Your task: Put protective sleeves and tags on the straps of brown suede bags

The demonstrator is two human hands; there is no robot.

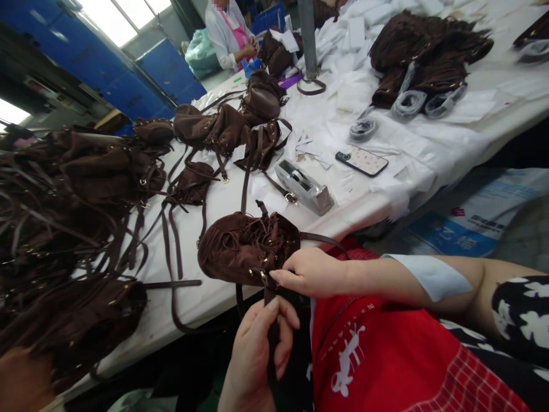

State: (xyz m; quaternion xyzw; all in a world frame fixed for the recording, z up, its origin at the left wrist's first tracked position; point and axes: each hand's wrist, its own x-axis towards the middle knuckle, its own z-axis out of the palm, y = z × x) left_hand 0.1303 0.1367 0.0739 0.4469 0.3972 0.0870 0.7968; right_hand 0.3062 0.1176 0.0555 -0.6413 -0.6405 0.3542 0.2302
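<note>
A dark brown suede drawstring bag (231, 246) with fringe and gold-coloured hardware lies at the table's near edge. My right hand (306, 272) is closed at its near side, thumb and fingers pinching the strap end beside a gold clasp (258, 274). Something small and blue shows by those fingers, too little of it to name. Below, my left hand (255, 349) is wrapped round the brown strap (269, 294), which runs down from the clasp. Part of the strap is hidden behind the left fingers.
Brown bags with trailing straps are heaped at left (86, 177). A tape dispenser (304, 186) and a phone (362, 160) lie beyond my bag. More bags (429, 57) and white wrapping (351, 86) lie farther off. A metal post (307, 40) rises there. Another person (227, 34) stands across; another's blurred hand (26, 377) is lower left.
</note>
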